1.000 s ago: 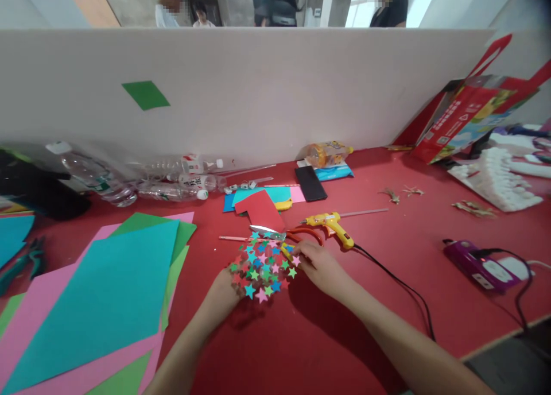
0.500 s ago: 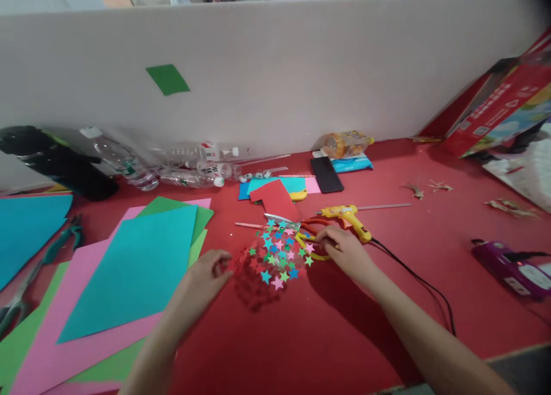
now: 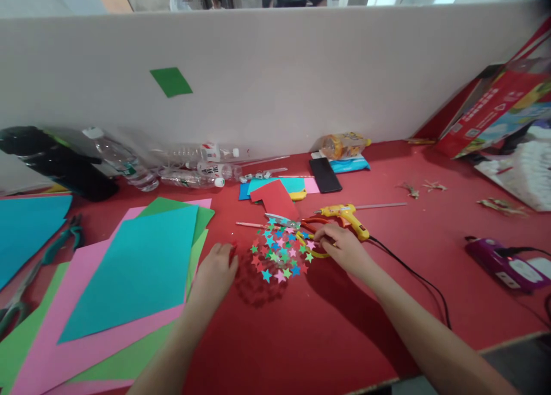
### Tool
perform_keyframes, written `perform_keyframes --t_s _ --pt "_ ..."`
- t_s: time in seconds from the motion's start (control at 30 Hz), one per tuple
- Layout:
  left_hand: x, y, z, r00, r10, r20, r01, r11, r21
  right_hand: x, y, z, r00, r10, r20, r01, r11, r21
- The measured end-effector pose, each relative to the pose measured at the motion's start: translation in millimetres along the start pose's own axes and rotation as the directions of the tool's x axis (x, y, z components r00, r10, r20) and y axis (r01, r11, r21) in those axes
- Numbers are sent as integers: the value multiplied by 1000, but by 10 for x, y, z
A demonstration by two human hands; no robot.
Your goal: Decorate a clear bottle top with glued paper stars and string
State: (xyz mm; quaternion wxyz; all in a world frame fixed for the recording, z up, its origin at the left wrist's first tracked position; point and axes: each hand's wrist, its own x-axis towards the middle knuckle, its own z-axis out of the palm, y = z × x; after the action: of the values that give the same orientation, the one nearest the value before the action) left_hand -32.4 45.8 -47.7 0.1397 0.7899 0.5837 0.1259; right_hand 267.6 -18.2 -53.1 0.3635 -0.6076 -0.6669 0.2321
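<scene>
A rounded cluster of small paper stars (image 3: 282, 251) in blue, green, pink and red is over the red table, casting a dotted shadow to its lower left. My right hand (image 3: 342, 246) has its fingers curled together at the cluster's right edge, seeming to hold it there; the exact grip is hidden. Left of the cluster, my left hand (image 3: 217, 268) is pinched, with a bit of red showing at its fingertips, too small to name. Behind the stars lie scissors with red handles (image 3: 312, 221), and yellow handles (image 3: 318, 252) show beside my right fingers.
A yellow glue gun (image 3: 348, 216) with a black cord lies right of centre. Coloured paper sheets (image 3: 133, 268) cover the left side. Plastic bottles (image 3: 193, 178) and a black phone (image 3: 326, 175) rest toward the white partition (image 3: 275, 73). A purple power device (image 3: 503, 263) is at the right.
My left hand has shifted slightly right, its fingers now drawn together. Blurred red stars at the cluster's left side now look sharper and closer in. My right hand stays almost where it was.
</scene>
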Motion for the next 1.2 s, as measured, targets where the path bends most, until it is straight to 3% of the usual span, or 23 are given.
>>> perform_keyframes --t_s 0.17,0.27,0.33,0.43,0.53,0.57,0.67,0.7,0.77,0.83,1.0,1.2 --pt "-44 -46 -293 996 -70 61 74 996 -55 -8 32 -31 1000 -5 -27 4 1000 -15" --pt "-43 -178 -437 989 -42 144 64 986 -154 4 51 -55 999 -11 -46 10 1000 -19" --pt "-3 -284 -470 968 3 251 77 949 -306 15 62 -62 999 -14 -50 12 1000 -20" --pt "76 -352 -470 968 -16 252 115 916 -383 26 71 -63 999 -14 -44 13 1000 -27" --pt "109 -276 -517 968 -7 251 99 929 -356 29 75 -66 1000 -14 -24 13 999 -43" --pt "108 -244 -548 949 37 314 81 932 -352 29 77 -70 1000 -12 -16 11 999 -53" --pt "126 -225 -616 794 170 583 52 938 -344 38 88 -88 1000 5 0 -5 995 -104" --pt "152 -250 -613 783 173 598 46 942 -333 44 92 -92 1000 12 6 -11 992 -128" --pt "238 -317 -564 859 113 500 43 956 -289 58 93 -91 999 25 21 -21 982 -188" --pt "346 -364 -478 945 39 326 48 966 -254 70 84 -72 999 40 35 -29 965 -262" --pt "513 -242 -302 957 83 279 -4 962 -273 105 17 34 995 80 67 -40 888 -458" --pt "592 -54 -265 965 116 236 -46 958 -282 174 -19 150 992 105 75 -39 801 -598"
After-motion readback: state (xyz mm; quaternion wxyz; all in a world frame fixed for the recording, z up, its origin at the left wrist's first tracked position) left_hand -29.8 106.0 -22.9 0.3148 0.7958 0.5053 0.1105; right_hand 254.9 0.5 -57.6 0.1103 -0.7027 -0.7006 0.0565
